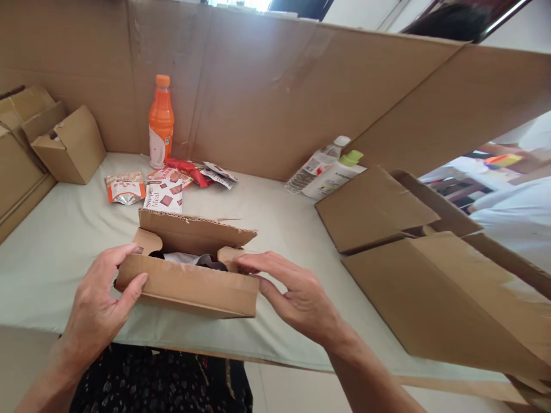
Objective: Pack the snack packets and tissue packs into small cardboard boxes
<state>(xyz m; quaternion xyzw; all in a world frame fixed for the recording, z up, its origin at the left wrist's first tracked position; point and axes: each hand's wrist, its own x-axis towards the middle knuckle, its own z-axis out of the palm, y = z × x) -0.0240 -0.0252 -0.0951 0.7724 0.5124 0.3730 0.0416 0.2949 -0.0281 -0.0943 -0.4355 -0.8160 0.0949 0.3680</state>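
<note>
Small carton (189,287), gripped by left fingers (136,285) and right fingers (262,264); packets (166,197), orange bottle (162,120) beyond

- Can't make out the grey-and-black contents (183,259), mostly hidden inside the small brown cardboard box (189,289).
- Large brown cardboard carton (19,172), cut off leftward.
- White-clothed person (512,206), blurred.

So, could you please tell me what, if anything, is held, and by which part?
The box: the left hand grips its left front corner; the right hand touches its right end.
</note>
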